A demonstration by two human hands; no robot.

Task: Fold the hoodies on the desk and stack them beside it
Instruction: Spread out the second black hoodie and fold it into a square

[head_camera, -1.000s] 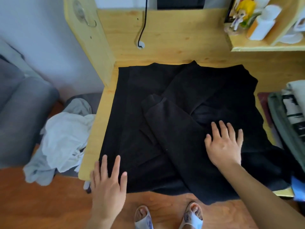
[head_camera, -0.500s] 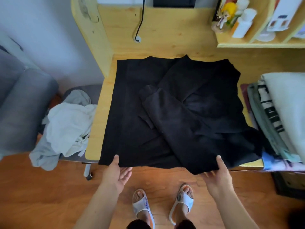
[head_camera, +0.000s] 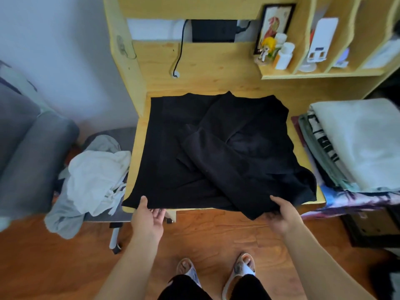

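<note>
Nearest, on the orange-brown wood floor [head_camera: 216, 234]: my two feet in pale slide sandals [head_camera: 243, 267], standing close to the desk's front edge.

Left hand [head_camera: 149, 215]: thumb laid on top of the hem, fingers tucked under it, pinching the near-left corner of the black hoodie [head_camera: 212, 152].

Right hand [head_camera: 283, 215]: thumb on top, fingers under the overhanging near-right lobe of cloth, holding it.

Black hoodie: spread over the light pine desk [head_camera: 134, 169], sleeves crossed inward over the body, near edge drooping past the desk front. Matte, heavy knit; soft creases, no sheen.

Risk, as I judge it: the crossed sleeves are only lying loose, so lifting the hem for the next fold may let them slide out and undo the shape. The right side is bulkier than the left, so the fold may land skewed. The overhang could also drag the garment toward the floor if my grip slackens.

Left of the desk: a crumpled white and grey heap of garments [head_camera: 93, 180] on a chair, limp and tangled.

Right of the desk: a stack of folded garments [head_camera: 355, 144], flat-layered, pale grey on top.

Farthest: shelf [head_camera: 320, 73] with a white bottle [head_camera: 285, 55] and a framed picture [head_camera: 275, 24].
</note>
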